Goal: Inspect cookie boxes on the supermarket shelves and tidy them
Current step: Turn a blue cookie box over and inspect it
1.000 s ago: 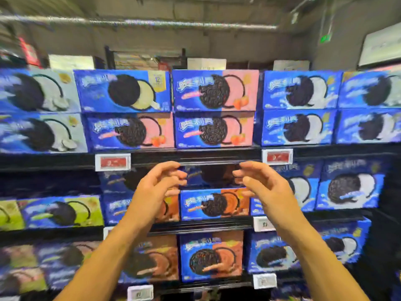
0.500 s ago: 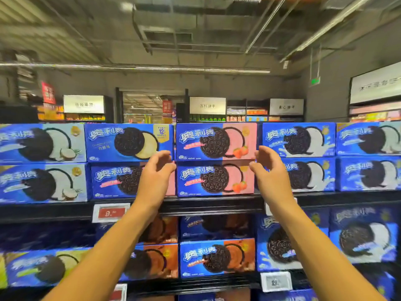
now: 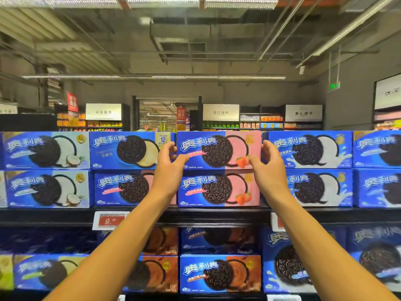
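A blue and pink strawberry cookie box (image 3: 219,149) lies on top of an identical box (image 3: 219,189) on the upper shelf (image 3: 195,216). My left hand (image 3: 168,168) grips the top box's left end, thumb on its front and fingers curled at its side. My right hand (image 3: 268,168) grips the right end the same way. Both arms reach up from below.
Blue cookie boxes fill the row: a cheese-flavour box (image 3: 130,149) to the left, coconut boxes (image 3: 45,151) further left, white-cream boxes (image 3: 310,148) to the right. Chocolate boxes (image 3: 220,273) stand on the shelf below. A red price tag (image 3: 110,220) hangs on the shelf edge.
Both hands rose from in front of the middle shelf to the top box and closed on its two ends. The camera tilted upward.
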Demonstrator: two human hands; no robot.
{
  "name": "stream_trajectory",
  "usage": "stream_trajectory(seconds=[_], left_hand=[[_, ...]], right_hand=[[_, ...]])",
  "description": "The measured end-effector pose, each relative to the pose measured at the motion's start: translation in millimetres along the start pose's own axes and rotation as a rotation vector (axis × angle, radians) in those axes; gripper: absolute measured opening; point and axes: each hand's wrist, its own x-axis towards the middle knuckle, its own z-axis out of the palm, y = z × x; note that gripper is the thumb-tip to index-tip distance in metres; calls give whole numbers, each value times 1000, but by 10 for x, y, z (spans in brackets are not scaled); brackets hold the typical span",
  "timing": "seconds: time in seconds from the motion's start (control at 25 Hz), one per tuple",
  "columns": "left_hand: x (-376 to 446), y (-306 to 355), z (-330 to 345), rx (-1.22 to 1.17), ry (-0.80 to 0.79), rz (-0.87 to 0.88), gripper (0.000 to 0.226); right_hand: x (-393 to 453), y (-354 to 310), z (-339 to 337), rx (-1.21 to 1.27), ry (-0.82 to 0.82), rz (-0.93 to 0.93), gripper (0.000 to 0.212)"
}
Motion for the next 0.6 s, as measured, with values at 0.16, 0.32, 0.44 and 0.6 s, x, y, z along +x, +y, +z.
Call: stream_trajectory(seconds=[0.16, 0.32, 0.44, 0.6], left_hand=[[-23, 24, 6, -32, -29, -25, 33], [-80, 81, 7, -37, -17, 26, 38], [-136, 80, -23, -31, -10, 69, 43], [-283, 36, -90, -26, 68, 151, 44]], right_hand=[[30, 78, -22, 42, 30, -35, 47], [13, 71, -78, 70, 74, -61, 53], [-37, 4, -132, 84, 102, -87, 52], [-226, -94, -160, 189, 95, -111, 54]])
